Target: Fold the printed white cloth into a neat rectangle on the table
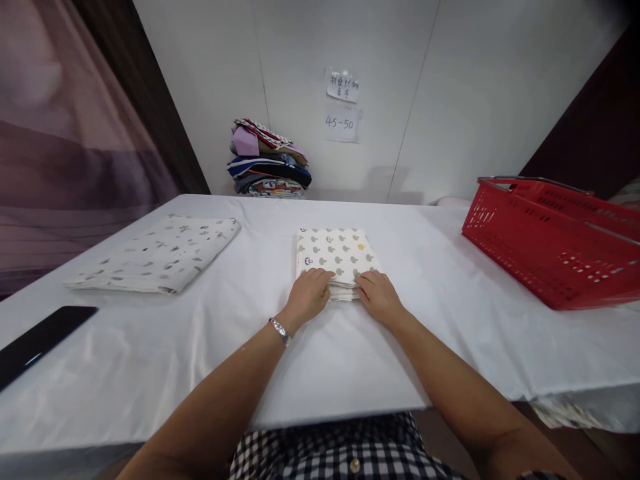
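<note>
A small folded cloth [336, 252], cream with grey mushroom prints, lies in the middle of the white table [350, 347]. My left hand [309, 294] grips its near left edge, fingers curled over the fabric. Beside it, my right hand [377, 293] holds the near right edge the same way. Both hands sit close together at the cloth's front edge. A watch is on my left wrist.
A larger folded white cloth with grey marks [160, 253] lies at the left. A red plastic basket [555, 237] stands at the right. A stack of folded clothes [267, 163] sits against the back wall. A dark flat object [37, 340] rests at the near left edge.
</note>
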Motion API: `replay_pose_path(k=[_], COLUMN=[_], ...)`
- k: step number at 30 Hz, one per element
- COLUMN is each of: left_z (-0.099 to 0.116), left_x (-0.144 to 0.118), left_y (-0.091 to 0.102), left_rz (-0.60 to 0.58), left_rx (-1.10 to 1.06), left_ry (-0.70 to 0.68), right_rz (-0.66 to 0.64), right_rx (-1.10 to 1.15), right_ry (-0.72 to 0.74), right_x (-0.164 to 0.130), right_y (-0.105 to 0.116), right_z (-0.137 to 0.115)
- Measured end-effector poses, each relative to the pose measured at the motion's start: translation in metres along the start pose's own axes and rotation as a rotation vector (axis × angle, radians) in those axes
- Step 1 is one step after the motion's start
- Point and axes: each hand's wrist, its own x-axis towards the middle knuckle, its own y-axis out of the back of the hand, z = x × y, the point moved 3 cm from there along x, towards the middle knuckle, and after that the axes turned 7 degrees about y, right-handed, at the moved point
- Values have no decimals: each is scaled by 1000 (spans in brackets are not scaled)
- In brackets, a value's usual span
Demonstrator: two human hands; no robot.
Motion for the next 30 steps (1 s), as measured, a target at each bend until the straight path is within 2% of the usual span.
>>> replay_pose_path(k=[4,9,19,25,30], left_z=[0,3,5,6,5], left_x=[0,-2,-7,-5,-3], left_y=[0,-3,2,3,1], left_rz=[-38,-98,-132,-147,-148], left_rx=[33,123,66,42,60], left_ry=[16,-31,-48,-30,-15], right_rz=[30,104,73,139,113], right_rx=[16,104,149,240,234], right_ry=[14,54,67,0,0], right_x=[-2,-8,-10,-11,-11], right_y=[0,6,8,14,13], right_z=[3,8,8,10,10])
